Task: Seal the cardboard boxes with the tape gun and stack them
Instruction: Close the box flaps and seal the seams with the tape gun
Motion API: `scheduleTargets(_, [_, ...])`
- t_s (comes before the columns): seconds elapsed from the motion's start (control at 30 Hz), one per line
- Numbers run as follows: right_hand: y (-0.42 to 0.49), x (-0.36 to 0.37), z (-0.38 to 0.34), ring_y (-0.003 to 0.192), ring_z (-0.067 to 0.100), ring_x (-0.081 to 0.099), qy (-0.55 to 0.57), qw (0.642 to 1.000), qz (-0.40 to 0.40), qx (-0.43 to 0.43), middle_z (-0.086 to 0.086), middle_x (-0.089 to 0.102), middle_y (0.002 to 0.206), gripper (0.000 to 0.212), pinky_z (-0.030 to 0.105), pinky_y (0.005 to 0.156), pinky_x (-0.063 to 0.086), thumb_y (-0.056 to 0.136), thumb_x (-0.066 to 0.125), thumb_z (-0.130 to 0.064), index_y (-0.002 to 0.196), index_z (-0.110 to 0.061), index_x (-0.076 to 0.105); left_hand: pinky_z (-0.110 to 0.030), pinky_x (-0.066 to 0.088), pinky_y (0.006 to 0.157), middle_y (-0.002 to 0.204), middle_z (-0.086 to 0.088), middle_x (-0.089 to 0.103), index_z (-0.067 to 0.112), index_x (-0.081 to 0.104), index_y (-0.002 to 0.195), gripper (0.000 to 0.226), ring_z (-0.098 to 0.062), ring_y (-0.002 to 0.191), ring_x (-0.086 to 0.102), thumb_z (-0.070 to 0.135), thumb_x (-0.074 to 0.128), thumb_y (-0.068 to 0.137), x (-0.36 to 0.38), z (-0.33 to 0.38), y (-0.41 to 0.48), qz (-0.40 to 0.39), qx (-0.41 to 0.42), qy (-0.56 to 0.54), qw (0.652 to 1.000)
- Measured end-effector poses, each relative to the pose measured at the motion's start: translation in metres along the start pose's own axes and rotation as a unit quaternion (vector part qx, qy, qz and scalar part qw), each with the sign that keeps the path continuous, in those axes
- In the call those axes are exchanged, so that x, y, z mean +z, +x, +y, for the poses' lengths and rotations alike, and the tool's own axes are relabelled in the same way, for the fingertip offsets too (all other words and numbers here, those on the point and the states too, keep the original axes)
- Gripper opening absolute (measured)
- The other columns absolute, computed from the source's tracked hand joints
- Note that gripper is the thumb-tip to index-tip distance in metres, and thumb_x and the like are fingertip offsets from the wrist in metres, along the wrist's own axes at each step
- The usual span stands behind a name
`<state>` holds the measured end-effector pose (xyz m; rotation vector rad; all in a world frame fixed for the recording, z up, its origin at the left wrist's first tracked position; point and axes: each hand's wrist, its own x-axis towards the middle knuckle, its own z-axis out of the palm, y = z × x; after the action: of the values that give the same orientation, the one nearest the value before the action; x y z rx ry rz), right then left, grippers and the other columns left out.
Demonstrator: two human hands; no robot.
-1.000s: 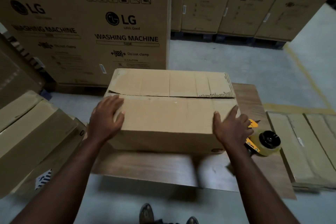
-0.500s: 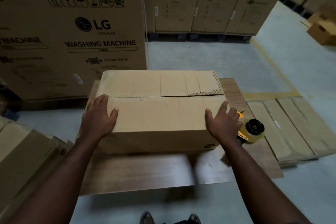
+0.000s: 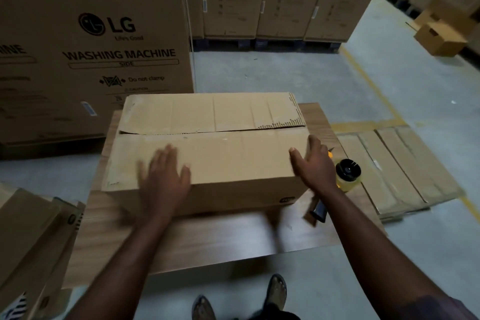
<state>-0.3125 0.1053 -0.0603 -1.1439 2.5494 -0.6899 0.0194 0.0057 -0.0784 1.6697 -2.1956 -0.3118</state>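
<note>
Left hand (image 3: 163, 179): flat, fingers spread, pressing on the near top flap of the cardboard box (image 3: 233, 112); outline blurred.

Right hand (image 3: 315, 163): fingers straight, laid over the box's right top edge, gripping nothing.

Box: sits on the far half of the wooden counter (image 3: 207, 241), long side facing the near edge. Flaps folded shut. Centre seam (image 3: 197, 133) has no tape on it, and a dark gap shows at its left end.

Tape gun (image 3: 348, 173): lies near the counter's right edge, just beside the box's right end, handle pointing to the near edge.

Judgement: the step in hand is levelling the flaps before taping. To do it well:
- Press until both flap edges meet flush.
- Hold them down with the left hand and take the gun with the right.
- Anchor the tape on an end face before running it along the seam.
</note>
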Motion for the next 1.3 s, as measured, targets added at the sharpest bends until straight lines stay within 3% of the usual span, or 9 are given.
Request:
scheduleTargets(0.13, [-0.004,-0.005,0.032,0.127,0.024,0.055,0.146,0.989,-0.009,-0.02,0.008,0.058,0.138,0.057,0.038,0.102,0.046,0.097,0.062,-0.046,0.145,-0.017,0.049,-0.042,0.038,0.109,0.137,0.002,0.062,0.019,0.065,0.13,0.042,-0.019,0.13,0.054,0.031,0.047,0.095,0.037,0.093,-0.047,0.006,0.185,-0.187,0.965])
scheduleTargets(0.3, [-0.008,-0.019,0.089,0.069,0.006,0.066,0.321,0.945,-0.018,0.058,-0.001,0.068,0.085,0.018,0.019,0.06,0.052,0.106,0.051,-0.01,0.105,-0.007,0.069,-0.026,0.045,0.096,0.121,0.003,0.067,0.013,0.068,0.124,0.036,-0.014,0.113,0.061,-0.001,0.061,0.092,0.081,0.2,-0.079,-0.085,0.322,-0.356,0.873])
scheduleTargets(0.6, [0.023,0.019,0.201,0.08,0.034,0.07,0.305,0.894,-0.133,0.3,0.01,0.071,0.078,0.034,0.051,0.081,0.059,0.067,0.069,-0.047,0.073,-0.015,0.066,0.002,0.039,0.068,0.119,-0.005,0.069,0.01,0.067,0.125,0.031,-0.011,0.099,0.064,0.009,0.057,0.096,0.174,0.327,-0.055,-0.319,-0.01,-0.341,0.884])
scheduleTargets(0.7, [0.035,0.02,0.196,0.073,0.026,0.066,0.402,0.825,-0.174,0.357,0.011,0.071,0.084,0.045,0.038,0.068,0.056,0.053,0.076,-0.046,0.083,-0.013,0.071,-0.017,0.04,0.083,0.127,-0.007,0.066,0.013,0.065,0.125,0.03,-0.023,0.114,0.061,0.017,0.058,0.096,0.201,0.345,-0.045,-0.331,-0.097,-0.289,0.893])
scheduleTargets(0.8, [0.039,0.015,0.183,0.067,0.021,0.064,0.482,0.735,-0.209,0.428,0.01,0.066,0.081,0.023,0.023,0.049,0.05,0.09,0.069,-0.035,0.094,-0.012,0.069,-0.025,0.042,0.082,0.124,-0.006,0.066,0.018,0.061,0.121,0.027,-0.025,0.114,0.061,0.022,0.06,0.094,0.219,0.348,-0.039,-0.321,-0.182,-0.267,0.89])
scheduleTargets(0.97, [0.044,0.032,0.179,0.068,0.018,0.07,0.641,0.565,-0.243,0.46,0.006,0.069,0.074,0.036,0.025,0.063,0.053,0.105,0.05,-0.043,0.091,-0.013,0.065,-0.032,0.051,0.082,0.115,-0.005,0.067,0.024,0.051,0.122,0.03,-0.026,0.102,0.065,0.022,0.057,0.093,0.232,0.35,-0.04,-0.311,-0.241,-0.282,0.875])
scheduleTargets(1.03, [0.045,0.035,0.175,0.059,0.014,0.068,0.659,0.559,-0.224,0.451,0.003,0.065,0.065,0.036,0.023,0.058,0.051,0.107,0.044,-0.043,0.092,-0.014,0.058,-0.03,0.05,0.074,0.107,-0.002,0.066,0.028,0.047,0.12,0.029,-0.024,0.096,0.066,0.023,0.056,0.093,0.23,0.354,-0.041,-0.311,-0.251,-0.295,0.868])
scheduleTargets(1.13, [0.047,0.043,0.175,0.075,0.018,0.065,0.587,0.666,-0.194,0.418,0.004,0.066,0.087,0.034,0.032,0.068,0.052,0.103,0.05,-0.048,0.098,-0.017,0.062,-0.028,0.05,0.074,0.1,0.003,0.069,0.028,0.054,0.113,0.027,-0.018,0.093,0.067,0.029,0.06,0.087,0.231,0.357,-0.037,-0.322,-0.265,-0.325,0.849])
scheduleTargets(1.3, [0.065,0.027,0.168,0.076,0.02,0.072,0.454,0.776,-0.077,0.43,0.002,0.075,0.079,0.056,0.035,0.073,0.06,0.073,0.073,-0.068,0.079,-0.013,0.073,-0.028,0.05,0.069,0.08,-0.014,0.07,0.008,0.068,0.085,0.018,-0.022,0.07,0.067,0.009,0.052,0.094,0.202,0.39,-0.022,-0.257,-0.347,-0.536,0.725])
